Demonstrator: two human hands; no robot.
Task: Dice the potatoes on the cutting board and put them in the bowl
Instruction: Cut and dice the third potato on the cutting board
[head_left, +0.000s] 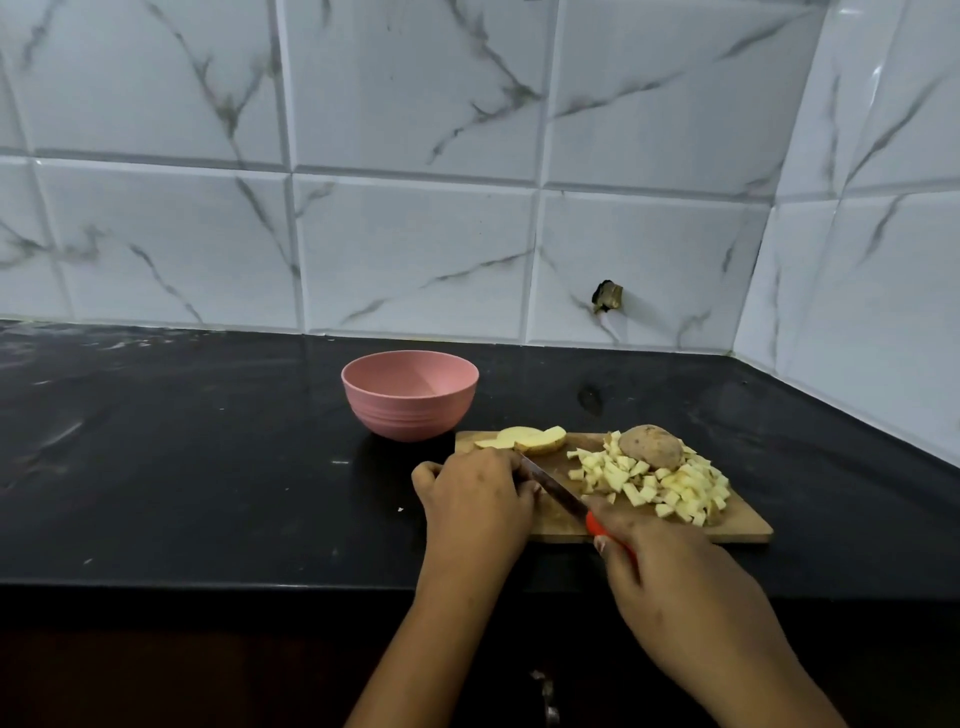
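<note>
A home kitchen: a black stone surface (182, 441) meets marble-patterned wall tiles (415, 249) in a corner (grey-veined), with a wooden cutting board (737, 525) of diced potato (654, 483).

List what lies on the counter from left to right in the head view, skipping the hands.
pink bowl → potato slices → diced potato pile. The knife overlaps the slices, and the brown potato piece sits on the pile, so I left both out.
</note>
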